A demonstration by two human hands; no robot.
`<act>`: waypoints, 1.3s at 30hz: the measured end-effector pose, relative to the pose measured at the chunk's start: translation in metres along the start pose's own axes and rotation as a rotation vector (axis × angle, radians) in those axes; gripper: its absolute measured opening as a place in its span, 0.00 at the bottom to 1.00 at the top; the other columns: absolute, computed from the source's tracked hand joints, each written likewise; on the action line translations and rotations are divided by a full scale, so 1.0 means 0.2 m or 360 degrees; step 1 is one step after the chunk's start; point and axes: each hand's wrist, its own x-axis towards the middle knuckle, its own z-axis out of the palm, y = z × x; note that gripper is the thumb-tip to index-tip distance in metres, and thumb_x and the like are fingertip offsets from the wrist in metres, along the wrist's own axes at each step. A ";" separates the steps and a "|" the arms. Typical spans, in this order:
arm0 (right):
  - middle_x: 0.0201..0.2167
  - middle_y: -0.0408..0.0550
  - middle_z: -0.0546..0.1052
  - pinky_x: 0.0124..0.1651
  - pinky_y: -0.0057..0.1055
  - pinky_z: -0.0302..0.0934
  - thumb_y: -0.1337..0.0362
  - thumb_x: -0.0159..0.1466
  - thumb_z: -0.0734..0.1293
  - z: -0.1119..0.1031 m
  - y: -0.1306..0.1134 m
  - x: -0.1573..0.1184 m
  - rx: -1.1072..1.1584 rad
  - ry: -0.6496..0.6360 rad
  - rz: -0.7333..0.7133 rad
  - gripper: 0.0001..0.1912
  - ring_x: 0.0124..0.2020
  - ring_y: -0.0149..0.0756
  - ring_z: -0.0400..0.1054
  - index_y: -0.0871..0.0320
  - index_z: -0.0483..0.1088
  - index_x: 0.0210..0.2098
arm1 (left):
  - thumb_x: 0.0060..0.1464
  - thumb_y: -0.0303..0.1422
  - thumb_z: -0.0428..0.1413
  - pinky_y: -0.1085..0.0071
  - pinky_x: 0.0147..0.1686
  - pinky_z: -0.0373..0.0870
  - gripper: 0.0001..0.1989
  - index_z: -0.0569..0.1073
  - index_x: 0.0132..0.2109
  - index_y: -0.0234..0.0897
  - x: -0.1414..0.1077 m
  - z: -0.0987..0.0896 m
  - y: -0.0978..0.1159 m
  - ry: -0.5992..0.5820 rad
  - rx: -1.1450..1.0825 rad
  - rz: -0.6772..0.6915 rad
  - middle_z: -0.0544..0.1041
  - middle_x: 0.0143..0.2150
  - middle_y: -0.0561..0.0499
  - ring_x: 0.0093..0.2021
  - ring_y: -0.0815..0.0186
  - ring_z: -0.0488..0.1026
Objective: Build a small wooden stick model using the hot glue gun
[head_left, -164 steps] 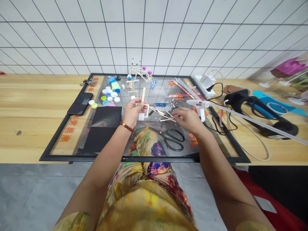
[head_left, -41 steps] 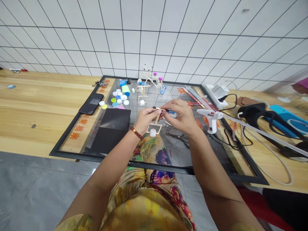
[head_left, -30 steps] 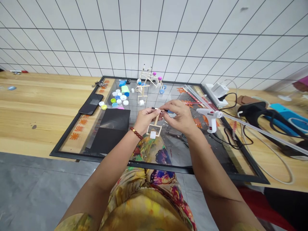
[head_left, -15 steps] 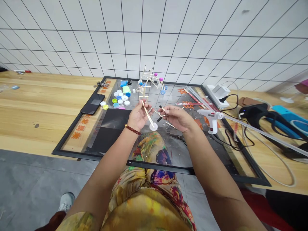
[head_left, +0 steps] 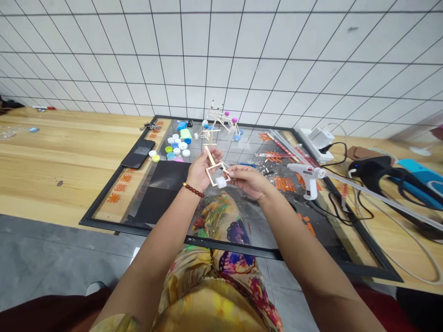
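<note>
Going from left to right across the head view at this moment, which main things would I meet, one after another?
Black phone → left hand → white cylinder → right hand → white glue gun → blue object.

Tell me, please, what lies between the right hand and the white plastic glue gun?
Orange printed characters lie between the right hand and the white glue gun in the head view; small pale scraps are scattered slightly farther away.
</note>
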 end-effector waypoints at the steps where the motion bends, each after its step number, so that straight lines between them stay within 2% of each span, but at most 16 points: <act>1: 0.28 0.45 0.79 0.40 0.28 0.66 0.63 0.44 0.77 -0.01 0.00 0.01 -0.0003 0.0050 -0.0018 0.11 0.31 0.30 0.72 0.59 0.76 0.26 | 0.58 0.40 0.57 0.67 0.48 0.73 0.10 0.75 0.39 0.37 0.00 0.00 0.00 0.0039 0.0021 -0.0020 0.80 0.38 0.49 0.43 0.66 0.78; 6: 0.27 0.45 0.79 0.38 0.29 0.65 0.62 0.43 0.77 -0.04 0.00 0.02 -0.0039 0.0141 0.0000 0.11 0.30 0.31 0.71 0.58 0.76 0.25 | 0.59 0.37 0.56 0.68 0.44 0.72 0.09 0.76 0.39 0.36 0.00 -0.01 0.01 0.0142 0.0202 -0.0120 0.81 0.37 0.47 0.39 0.66 0.78; 10: 0.27 0.44 0.77 0.37 0.30 0.65 0.63 0.46 0.75 -0.08 -0.05 0.01 0.0123 0.0138 -0.0075 0.09 0.28 0.30 0.68 0.58 0.74 0.26 | 0.59 0.40 0.56 0.69 0.51 0.68 0.12 0.77 0.37 0.35 0.01 -0.01 0.00 0.0132 0.0265 -0.0059 0.81 0.41 0.45 0.46 0.65 0.77; 14: 0.26 0.43 0.75 0.34 0.33 0.65 0.64 0.49 0.72 -0.17 -0.11 -0.02 0.0353 0.0092 -0.0189 0.06 0.27 0.31 0.66 0.56 0.72 0.25 | 0.57 0.39 0.57 0.66 0.57 0.64 0.11 0.77 0.38 0.35 0.02 -0.02 -0.01 0.0102 0.0245 0.0013 0.81 0.44 0.44 0.52 0.63 0.75; 17: 0.26 0.42 0.74 0.33 0.34 0.65 0.63 0.50 0.71 -0.23 -0.15 -0.06 0.0428 0.0062 -0.0329 0.05 0.26 0.31 0.65 0.55 0.70 0.25 | 0.56 0.36 0.57 0.64 0.57 0.64 0.10 0.76 0.40 0.34 0.02 -0.02 -0.01 0.0166 0.0267 0.0097 0.79 0.50 0.42 0.54 0.61 0.74; 21: 0.26 0.43 0.73 0.30 0.32 0.64 0.63 0.48 0.72 -0.23 -0.16 -0.07 0.0432 0.0043 -0.0349 0.06 0.25 0.32 0.64 0.55 0.71 0.23 | 0.54 0.35 0.60 0.63 0.55 0.64 0.11 0.76 0.43 0.35 0.00 0.00 -0.01 0.0289 0.0441 0.0149 0.76 0.56 0.42 0.57 0.58 0.72; 23: 0.25 0.44 0.73 0.30 0.32 0.63 0.63 0.47 0.72 -0.20 -0.14 -0.05 0.0360 0.0015 -0.0323 0.06 0.25 0.31 0.63 0.56 0.71 0.22 | 0.54 0.37 0.60 0.64 0.54 0.65 0.12 0.77 0.43 0.36 -0.01 0.01 -0.01 0.0208 0.0473 0.0125 0.78 0.52 0.42 0.54 0.59 0.74; 26: 0.25 0.45 0.73 0.31 0.30 0.63 0.62 0.46 0.74 -0.15 -0.09 -0.02 0.0196 -0.0016 -0.0239 0.08 0.27 0.31 0.65 0.57 0.74 0.24 | 0.56 0.37 0.59 0.66 0.50 0.68 0.11 0.77 0.42 0.35 -0.02 0.01 -0.02 -0.0005 0.0398 0.0041 0.81 0.44 0.44 0.45 0.63 0.77; 28: 0.25 0.45 0.75 0.33 0.29 0.63 0.62 0.45 0.75 -0.11 -0.05 0.00 0.0118 -0.0022 -0.0179 0.10 0.28 0.31 0.67 0.58 0.75 0.25 | 0.55 0.36 0.60 0.67 0.47 0.70 0.10 0.77 0.41 0.33 -0.02 0.01 -0.03 -0.0072 0.0336 0.0012 0.81 0.40 0.45 0.40 0.65 0.79; 34: 0.28 0.45 0.78 0.41 0.30 0.65 0.60 0.43 0.78 -0.10 -0.03 -0.01 -0.0135 0.0015 0.0012 0.12 0.31 0.31 0.71 0.58 0.76 0.25 | 0.54 0.31 0.61 0.69 0.41 0.73 0.06 0.76 0.37 0.31 -0.02 0.01 -0.04 0.0011 0.0288 -0.0031 0.78 0.27 0.50 0.29 0.68 0.78; 36: 0.27 0.44 0.78 0.41 0.29 0.65 0.61 0.43 0.78 -0.12 -0.05 -0.01 -0.0216 0.0109 -0.0038 0.12 0.31 0.30 0.71 0.58 0.76 0.25 | 0.54 0.30 0.60 0.68 0.40 0.74 0.05 0.76 0.37 0.31 -0.02 0.02 -0.04 0.0020 0.0333 -0.0054 0.77 0.27 0.50 0.28 0.68 0.77; 39: 0.25 0.42 0.76 0.37 0.28 0.64 0.60 0.46 0.76 -0.15 -0.08 -0.01 -0.0309 0.0340 -0.0353 0.10 0.28 0.29 0.68 0.56 0.75 0.25 | 0.53 0.29 0.60 0.67 0.39 0.74 0.06 0.75 0.39 0.33 -0.04 0.03 -0.07 -0.0031 0.0413 -0.0110 0.77 0.28 0.52 0.28 0.68 0.78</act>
